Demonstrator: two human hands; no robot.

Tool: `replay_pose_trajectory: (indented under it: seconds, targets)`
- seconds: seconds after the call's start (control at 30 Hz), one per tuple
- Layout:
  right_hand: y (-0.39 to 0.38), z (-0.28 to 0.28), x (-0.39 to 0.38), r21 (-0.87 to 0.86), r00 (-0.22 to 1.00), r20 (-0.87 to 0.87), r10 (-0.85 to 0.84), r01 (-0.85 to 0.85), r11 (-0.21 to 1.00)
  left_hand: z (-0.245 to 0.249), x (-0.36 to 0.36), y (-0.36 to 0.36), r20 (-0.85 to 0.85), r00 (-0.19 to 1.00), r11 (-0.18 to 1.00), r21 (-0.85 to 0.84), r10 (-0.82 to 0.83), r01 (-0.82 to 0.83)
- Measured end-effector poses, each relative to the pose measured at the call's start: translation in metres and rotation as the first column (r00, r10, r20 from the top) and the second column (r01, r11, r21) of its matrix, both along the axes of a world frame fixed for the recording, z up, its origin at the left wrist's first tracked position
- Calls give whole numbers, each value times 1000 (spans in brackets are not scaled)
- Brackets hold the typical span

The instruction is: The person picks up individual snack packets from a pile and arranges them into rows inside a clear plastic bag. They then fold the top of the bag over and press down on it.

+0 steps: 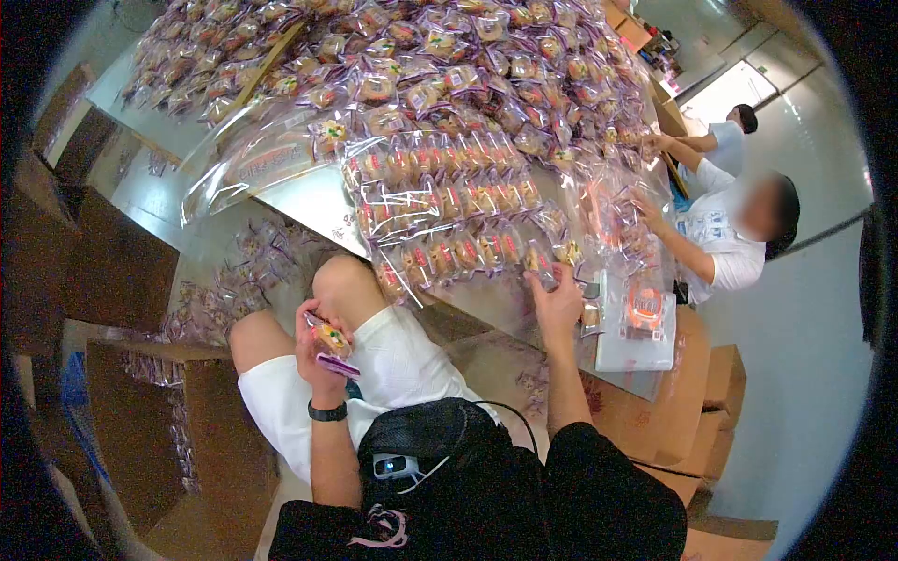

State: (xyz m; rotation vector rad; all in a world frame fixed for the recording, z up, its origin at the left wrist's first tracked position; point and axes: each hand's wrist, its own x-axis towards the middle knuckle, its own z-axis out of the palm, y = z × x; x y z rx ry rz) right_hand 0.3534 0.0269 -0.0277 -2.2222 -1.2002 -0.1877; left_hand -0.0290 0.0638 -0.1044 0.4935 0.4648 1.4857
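Observation:
My left hand (307, 348), above my knee, has its fingers closed around a small wrapped pastry (329, 338) in a clear packet with purple edges. At the right end of the front row, my right hand (559, 304) pinches another wrapped pastry (538, 260). Before me on the table lies a large clear bag (402, 208) with wrapped pastries standing on edge in three rows (458, 198). One loose packet (567, 252) touches the area by my right fingertips. Behind the bag, a big heap of wrapped pastries (458, 79) covers the table.
A white flat plate (631, 351) with an orange-printed clear bag (645, 309) sits to my right. Beyond it a co-worker (720, 229) handles a filled bag; another person (730, 140) sits farther back. Cardboard boxes (224, 425) stand left, with packets piled (253, 271) below the table.

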Motion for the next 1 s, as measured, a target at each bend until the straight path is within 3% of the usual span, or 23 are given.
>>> replay_pose_trajectory:
  seconds: [0.13, 0.23, 0.33, 0.43, 0.53, 0.73, 0.83, 0.93, 1.0]
  targets:
    - [5, 14, -10, -192, 981, 194, 7, 31, 981, 13, -2, 0, 115, 993, 999, 32, -12, 9]
    - [12, 20, 1, -311, 982, 176, 74, -16, 950, 11, -2, -4, 96, 995, 1000, 10, 1, -2]
    - [26, 10, 15, -164, 999, 1, 41, -40, 986, 12, -1, -2, 82, 997, 1000, -11, 2, -1]
    - [34, 6, 21, -164, 998, 14, 67, -64, 984, 16, -2, -3, 45, 999, 999, -52, 18, -15]
    - [34, 2, 21, -142, 970, 147, 192, -171, 975, 12, -5, -1, 96, 995, 999, -49, -1, 6]
    - [19, 16, 9, -212, 979, 168, 113, -76, 974, 10, -7, -1, 58, 998, 999, -45, -8, 11]
    - [4, 23, 6, -203, 954, 249, 167, -117, 972, 13, -6, -2, 75, 997, 998, -60, 2, 2]
    - [-8, 35, 3, -47, 923, 321, 214, -210, 977, 20, -7, -2, 62, 998, 999, 27, -25, 23]
    - [-18, 48, -18, 28, 925, 32, 380, -381, 924, 38, -7, -5, -83, 995, 992, 111, -54, 63]
